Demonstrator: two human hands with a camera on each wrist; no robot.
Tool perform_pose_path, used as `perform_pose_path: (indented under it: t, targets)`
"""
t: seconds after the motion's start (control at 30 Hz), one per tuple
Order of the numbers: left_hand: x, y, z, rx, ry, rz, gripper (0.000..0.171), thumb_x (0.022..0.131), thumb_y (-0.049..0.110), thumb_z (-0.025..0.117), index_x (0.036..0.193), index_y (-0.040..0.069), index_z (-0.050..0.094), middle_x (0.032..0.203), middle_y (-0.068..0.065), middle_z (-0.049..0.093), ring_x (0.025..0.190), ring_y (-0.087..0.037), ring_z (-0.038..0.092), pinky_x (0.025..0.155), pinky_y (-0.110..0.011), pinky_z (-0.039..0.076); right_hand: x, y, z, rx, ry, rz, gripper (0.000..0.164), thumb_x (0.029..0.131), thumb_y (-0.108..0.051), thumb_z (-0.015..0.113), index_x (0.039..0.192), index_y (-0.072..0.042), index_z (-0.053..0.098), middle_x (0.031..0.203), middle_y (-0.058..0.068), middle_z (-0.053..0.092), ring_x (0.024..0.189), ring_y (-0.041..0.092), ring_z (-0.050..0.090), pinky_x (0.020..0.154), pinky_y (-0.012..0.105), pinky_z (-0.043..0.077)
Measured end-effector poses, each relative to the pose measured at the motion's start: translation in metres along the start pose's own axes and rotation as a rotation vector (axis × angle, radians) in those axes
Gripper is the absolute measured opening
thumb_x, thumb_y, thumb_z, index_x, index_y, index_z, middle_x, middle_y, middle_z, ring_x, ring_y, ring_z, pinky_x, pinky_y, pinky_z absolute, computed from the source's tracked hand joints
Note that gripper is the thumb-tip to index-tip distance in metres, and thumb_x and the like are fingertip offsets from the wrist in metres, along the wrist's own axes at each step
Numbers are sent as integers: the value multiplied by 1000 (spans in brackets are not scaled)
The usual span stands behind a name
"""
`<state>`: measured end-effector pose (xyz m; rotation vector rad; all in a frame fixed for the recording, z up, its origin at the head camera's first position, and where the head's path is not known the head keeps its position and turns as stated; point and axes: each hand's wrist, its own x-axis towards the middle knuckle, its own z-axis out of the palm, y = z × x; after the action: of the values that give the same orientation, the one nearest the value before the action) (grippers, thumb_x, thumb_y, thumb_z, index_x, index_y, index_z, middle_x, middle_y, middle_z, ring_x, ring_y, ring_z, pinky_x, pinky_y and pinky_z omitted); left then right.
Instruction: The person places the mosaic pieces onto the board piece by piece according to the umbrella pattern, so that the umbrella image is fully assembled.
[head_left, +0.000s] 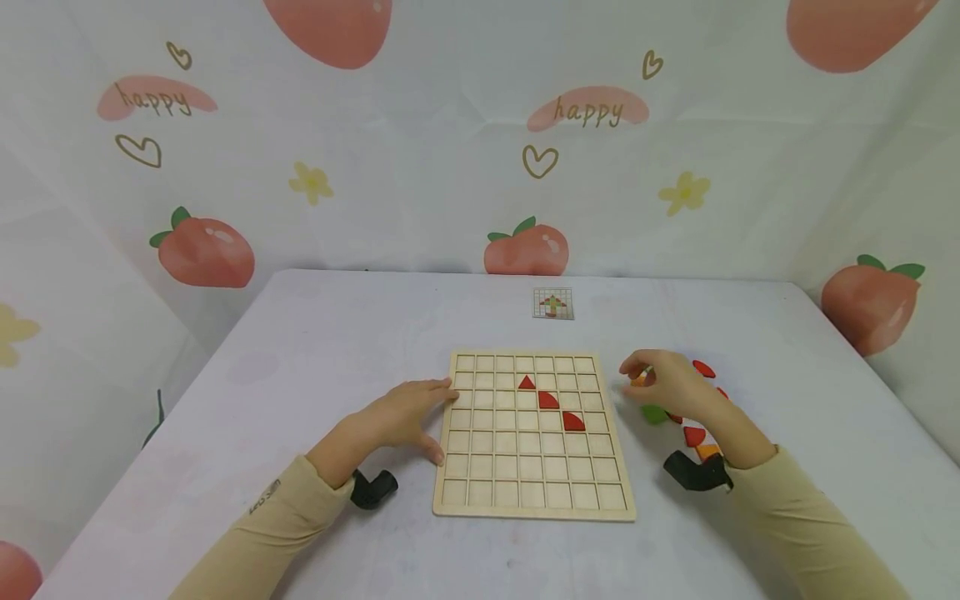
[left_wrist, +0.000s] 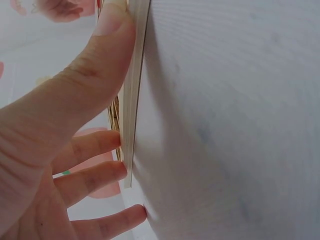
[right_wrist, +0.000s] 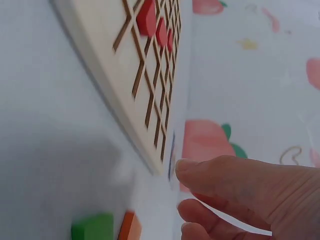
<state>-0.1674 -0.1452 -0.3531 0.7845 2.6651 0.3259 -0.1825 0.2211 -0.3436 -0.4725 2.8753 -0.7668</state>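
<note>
Spread wide, the left hand (head_left: 399, 414) touched the left edge of the wooden board (head_left: 506, 443) in the lower centre; the right hand (head_left: 670, 385), half-curled with nothing visibly held, was near coloured pieces (head_left: 694, 436) right of centre, probably light, stiff, best pinched by their sides

In the head view, the right hand (head_left: 671, 385) partly hides the loose pieces (head_left: 695, 436) at centre right, and we find the upper-centre card (head_left: 552, 303) too small to make out fully. In our right wrist view, the top edge cuts off the board (right_wrist: 127, 75), the bottom edge the green piece (right_wrist: 94, 228).
</note>
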Motion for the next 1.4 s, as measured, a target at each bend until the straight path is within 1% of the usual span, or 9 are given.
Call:
perform_pose_path:
  t: [0.07, 0.17, 0.37, 0.5, 0.7, 0.87, 1.03, 1.17, 1.4]
  targets:
    - [0, 0, 0, -4, 0, -1, 90, 65, 35, 82, 137, 0, 43, 148, -19, 36, 136, -36, 35, 113, -50, 30, -2, 6, -4, -9, -2, 28, 26, 80, -15, 70, 100, 0, 64, 92, 13, 65, 79, 21, 55, 68, 27, 48]
    - [0, 0, 1, -5, 0, -4, 90, 65, 35, 82, 138, 1, 43, 148, -18, 36, 137, -36, 35, 113, -51, 30, -5, 15, -7, -24, -23, 38, 27, 79, -16, 72, 99, 1, 65, 92, 13, 65, 79, 21, 56, 68, 27, 49]
    - [0, 0, 1, -12, 6, -6, 90, 65, 35, 82, 138, 1, 43, 149, -18, 36, 137, -36, 35, 113, -52, 29, -12, 30, -10, -31, -92, -9, 28, 74, -16, 77, 93, 1, 64, 86, 10, 64, 70, 14, 53, 58, 22, 46]
    - [-1, 0, 0, -14, 8, -5, 89, 65, 34, 82, 137, 1, 43, 149, -18, 36, 137, -36, 35, 113, -53, 29, -16, 34, -10, -25, -134, 7, 25, 74, -15, 76, 93, -4, 65, 85, 3, 63, 67, 11, 49, 54, 19, 44]
    - [-1, 0, 0, -14, 6, -4, 89, 65, 34, 82, 137, 1, 43, 148, -18, 36, 136, -36, 35, 113, -52, 30, -18, 38, -7, -6, -175, 3, 25, 72, -14, 77, 95, -8, 67, 89, 1, 64, 74, 13, 46, 57, 19, 43]
    - [-1, 0, 0, -17, 9, 5, 89, 65, 34, 83, 137, 0, 43, 148, -19, 36, 136, -36, 36, 113, -50, 30, -20, 41, -6, 19, -184, -25, 25, 73, -13, 77, 95, -8, 68, 90, 2, 63, 76, 13, 46, 58, 18, 44]
    - [-1, -1, 1, 12, 18, 23, 89, 64, 35, 83, 136, 0, 44, 147, -19, 38, 135, -35, 37, 112, -50, 33, -21, 44, -7, 3, -174, -104, 25, 74, -17, 78, 95, -7, 67, 89, 0, 63, 73, 7, 46, 59, 17, 46]
    - [-1, -1, 1, 14, 18, 27, 89, 64, 36, 83, 136, 0, 44, 147, -19, 39, 135, -35, 38, 111, -50, 33, -22, 46, -6, -13, -163, -140, 24, 74, -18, 77, 94, -8, 67, 86, -3, 62, 70, 3, 46, 59, 16, 45]
    - [-1, -1, 1, 8, 20, 26, 89, 64, 36, 83, 136, 0, 44, 146, -19, 39, 135, -36, 38, 112, -50, 32, -20, 43, -4, -31, -139, -146, 20, 76, -17, 76, 91, -8, 67, 79, -5, 58, 68, 3, 45, 58, 15, 45]
